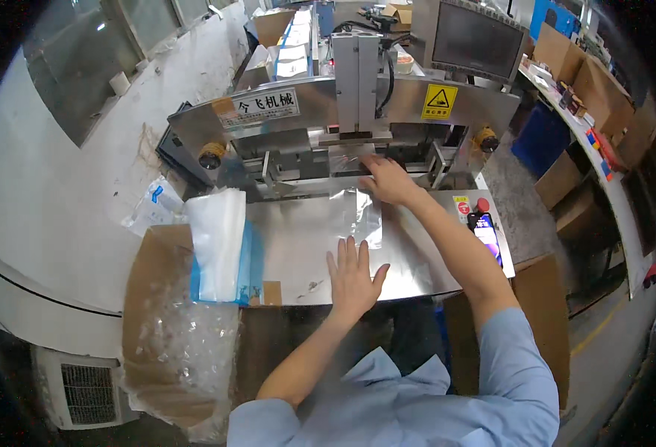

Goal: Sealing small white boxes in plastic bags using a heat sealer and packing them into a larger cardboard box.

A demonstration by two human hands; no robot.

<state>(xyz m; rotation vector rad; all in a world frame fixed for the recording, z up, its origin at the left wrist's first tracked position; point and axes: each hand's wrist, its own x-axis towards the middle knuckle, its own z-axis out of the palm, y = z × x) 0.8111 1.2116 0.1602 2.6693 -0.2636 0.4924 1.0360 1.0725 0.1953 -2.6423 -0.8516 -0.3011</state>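
My left hand (354,281) lies flat with fingers spread at the front of the metal worktop (291,231). Its fingertips touch or nearly touch the near end of a clear plastic sheet or bag (360,220). Farther in, my right hand (388,180) stretches its fingers leftward over the far part of the plastic, under the machine's central head (356,82). Thumb and fingers look apart, with nothing visibly gripped, though the fingertips are partly hard to make out. Whether anything lies inside the plastic cannot be told.
A blue box with white sheets (220,242) stands at the worktop's left. Below it, a carton (149,276) holds crumpled clear plastic. On the right are a red button (482,205) and a phone (486,237). Metal brackets (270,170) flank the machine opening; a monitor (477,41) stands behind.
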